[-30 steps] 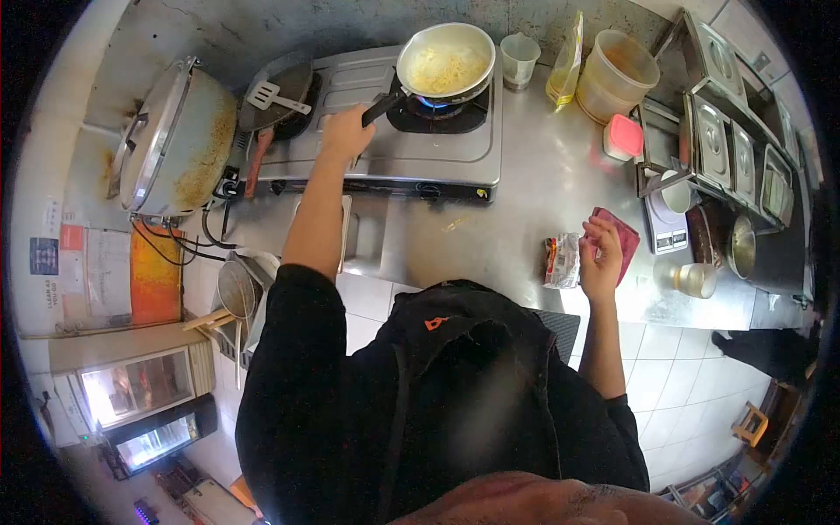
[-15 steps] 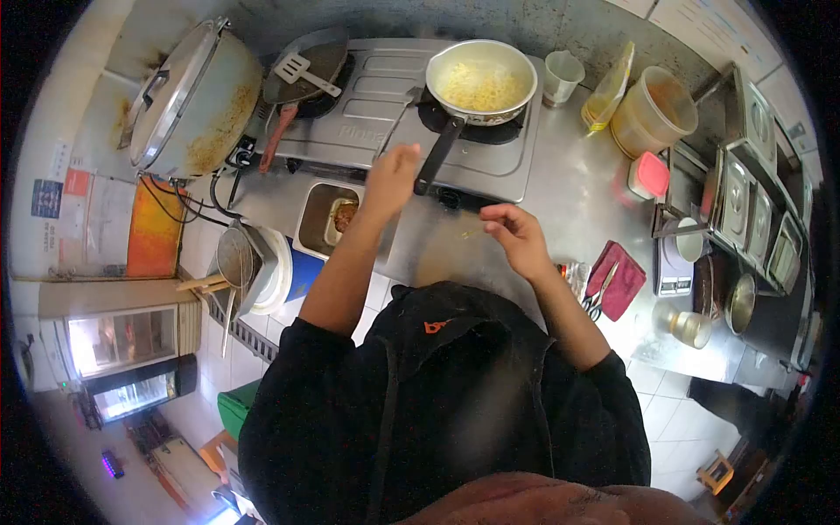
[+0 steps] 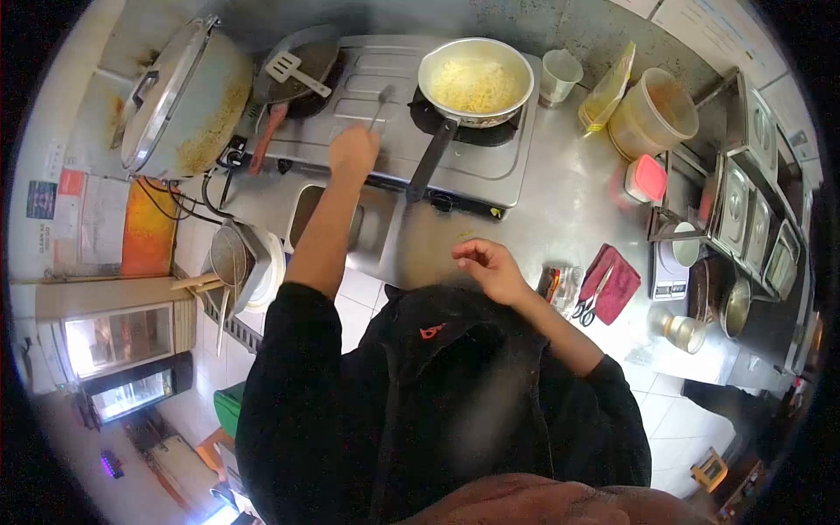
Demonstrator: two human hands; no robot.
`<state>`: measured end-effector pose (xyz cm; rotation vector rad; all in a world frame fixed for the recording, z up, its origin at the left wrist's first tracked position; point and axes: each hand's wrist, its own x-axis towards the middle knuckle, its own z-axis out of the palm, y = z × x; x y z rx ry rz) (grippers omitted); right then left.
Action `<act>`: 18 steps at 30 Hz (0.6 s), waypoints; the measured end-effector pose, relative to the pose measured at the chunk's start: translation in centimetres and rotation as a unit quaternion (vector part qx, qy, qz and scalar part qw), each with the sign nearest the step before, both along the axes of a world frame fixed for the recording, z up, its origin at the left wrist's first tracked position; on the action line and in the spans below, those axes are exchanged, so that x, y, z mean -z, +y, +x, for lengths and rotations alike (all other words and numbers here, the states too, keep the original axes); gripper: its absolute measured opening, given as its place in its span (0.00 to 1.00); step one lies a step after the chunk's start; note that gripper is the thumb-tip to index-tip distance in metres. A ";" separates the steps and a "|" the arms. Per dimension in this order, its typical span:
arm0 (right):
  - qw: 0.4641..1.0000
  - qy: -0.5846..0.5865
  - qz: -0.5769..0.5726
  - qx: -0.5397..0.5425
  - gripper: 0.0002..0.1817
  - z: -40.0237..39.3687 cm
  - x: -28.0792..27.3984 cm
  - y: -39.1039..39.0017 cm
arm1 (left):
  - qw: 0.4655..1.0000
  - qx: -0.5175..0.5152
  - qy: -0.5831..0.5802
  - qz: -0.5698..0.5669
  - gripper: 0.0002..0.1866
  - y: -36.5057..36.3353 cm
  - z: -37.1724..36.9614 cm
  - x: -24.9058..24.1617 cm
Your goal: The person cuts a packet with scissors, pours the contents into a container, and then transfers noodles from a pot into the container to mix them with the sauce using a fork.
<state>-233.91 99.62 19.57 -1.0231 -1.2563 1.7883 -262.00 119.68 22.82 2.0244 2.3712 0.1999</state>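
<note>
My left hand [image 3: 354,153] is closed around the handle of a slim metal fork [image 3: 382,103], its head pointing up over the stove top. To its right stands a pan [image 3: 426,80] on the burner, with pale yellow noodle-like food [image 3: 477,86] in it. The pan's black handle [image 3: 432,162] points toward me, untouched. My right hand [image 3: 494,269] hovers over the front of the counter, fingers loosely curled, with nothing visible in it. A few yellow bits [image 3: 466,234] lie on the counter near its fingertips.
A slotted turner [image 3: 297,73] rests across a dark pan [image 3: 311,98] at the left burner. A large pot [image 3: 197,114] stands at far left. Right are a measuring cup [image 3: 560,74], a tub [image 3: 654,118], a red-lidded container [image 3: 646,178], scissors [image 3: 591,302] on a maroon cloth [image 3: 617,284], and a scale [image 3: 671,280].
My left hand has moved left and slightly up with the fork, away from the pan's handle. My right hand has drawn back toward my body and to the left, its fingers more curled.
</note>
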 end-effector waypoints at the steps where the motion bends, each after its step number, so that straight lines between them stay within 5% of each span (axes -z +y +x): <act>1: 1.000 -0.010 0.003 0.008 0.09 0.6 -0.1 -0.3 | 0.998 0.004 -0.034 0.049 0.12 -0.7 -0.4 -0.2; 5: 0.990 -0.060 0.111 0.064 0.10 2.5 -1.9 0.0 | 0.949 0.047 -0.241 0.198 0.09 -5.9 0.7 -4.2; 7: 0.986 -0.028 0.131 0.099 0.10 2.2 -3.7 0.5 | 0.799 0.016 -0.594 0.096 0.07 -9.4 5.7 -7.2; 9: 0.986 0.063 0.089 0.126 0.11 0.6 -7.6 3.2 | 0.662 0.010 -0.749 0.019 0.07 -11.3 9.6 -8.4; 11: 0.979 0.143 0.047 0.141 0.10 -0.7 -10.0 4.4 | 0.643 0.085 -0.760 0.040 0.06 -12.1 13.3 -8.8; 14: 0.966 0.196 0.027 0.167 0.09 -1.1 -9.6 5.5 | 0.551 0.035 -0.829 -0.088 0.05 -12.8 15.1 -9.6; 18: 0.955 0.134 0.052 0.259 0.07 0.2 -8.8 5.4 | 0.705 0.173 -0.688 0.011 0.07 -12.0 15.2 -7.5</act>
